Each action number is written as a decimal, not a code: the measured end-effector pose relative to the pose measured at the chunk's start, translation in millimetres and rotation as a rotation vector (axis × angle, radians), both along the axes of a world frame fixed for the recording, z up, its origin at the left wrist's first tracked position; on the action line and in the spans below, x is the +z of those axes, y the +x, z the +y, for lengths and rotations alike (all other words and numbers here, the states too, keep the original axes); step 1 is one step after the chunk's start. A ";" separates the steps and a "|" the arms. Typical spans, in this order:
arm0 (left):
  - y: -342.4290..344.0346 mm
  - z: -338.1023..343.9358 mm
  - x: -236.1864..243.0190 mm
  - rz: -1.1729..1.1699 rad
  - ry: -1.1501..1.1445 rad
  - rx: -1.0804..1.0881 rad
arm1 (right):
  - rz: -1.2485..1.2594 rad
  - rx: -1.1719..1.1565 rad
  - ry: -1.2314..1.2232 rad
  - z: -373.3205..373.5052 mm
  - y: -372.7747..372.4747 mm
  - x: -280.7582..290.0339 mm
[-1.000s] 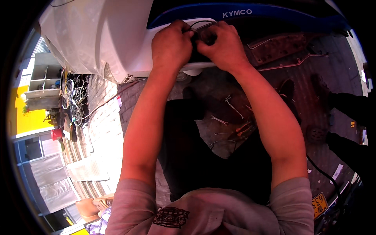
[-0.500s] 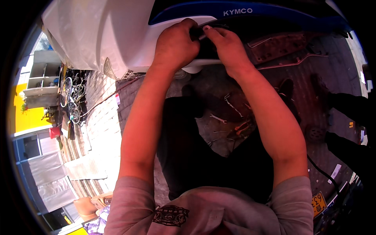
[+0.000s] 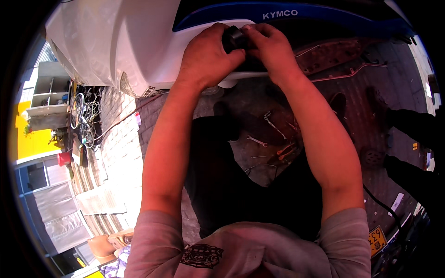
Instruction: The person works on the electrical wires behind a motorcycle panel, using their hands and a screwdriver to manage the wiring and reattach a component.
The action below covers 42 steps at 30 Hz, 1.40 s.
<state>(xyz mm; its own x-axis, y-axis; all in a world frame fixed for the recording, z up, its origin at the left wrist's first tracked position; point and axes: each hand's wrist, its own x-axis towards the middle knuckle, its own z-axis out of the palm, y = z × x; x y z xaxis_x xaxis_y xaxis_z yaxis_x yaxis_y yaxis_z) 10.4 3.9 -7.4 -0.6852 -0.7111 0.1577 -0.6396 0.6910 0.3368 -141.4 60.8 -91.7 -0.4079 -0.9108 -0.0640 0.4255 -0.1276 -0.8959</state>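
A short black cylindrical part is held up between my two hands, against the side of a white and blue scooter. My left hand wraps its thumb and fingers around the part from the left. On the other side my right hand is closed, thumb and forefinger at the part's right edge. The lower fingers of both hands are partly hidden. Right behind them lies the scooter's dark opening, below the blue panel.
On the paving between my legs lie wrenches and orange-handled pliers. To the right, the scooter's rusty footboard frame sticks out. Another person's dark-trousered legs stand at the right. Bicycles are far left.
The black part has turned up into clearer view between my hands. My left thumb has shifted to its lower side, and the right hand has moved slightly right.
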 end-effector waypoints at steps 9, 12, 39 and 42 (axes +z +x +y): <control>3.4 -14.9 -1.6 0.210 0.214 0.087 | -0.051 -0.060 -0.059 -17.4 15.0 -22.9; 3.8 -14.9 -4.1 0.185 0.173 0.032 | -0.056 -0.013 -0.077 -15.8 12.6 -18.5; -6.7 -24.8 -19.1 0.156 0.092 0.110 | 0.567 -0.263 -0.190 -1.9 19.5 -23.7; -11.2 -22.6 -10.2 0.147 0.236 0.137 | 0.724 -0.345 -0.217 -2.7 18.3 -25.4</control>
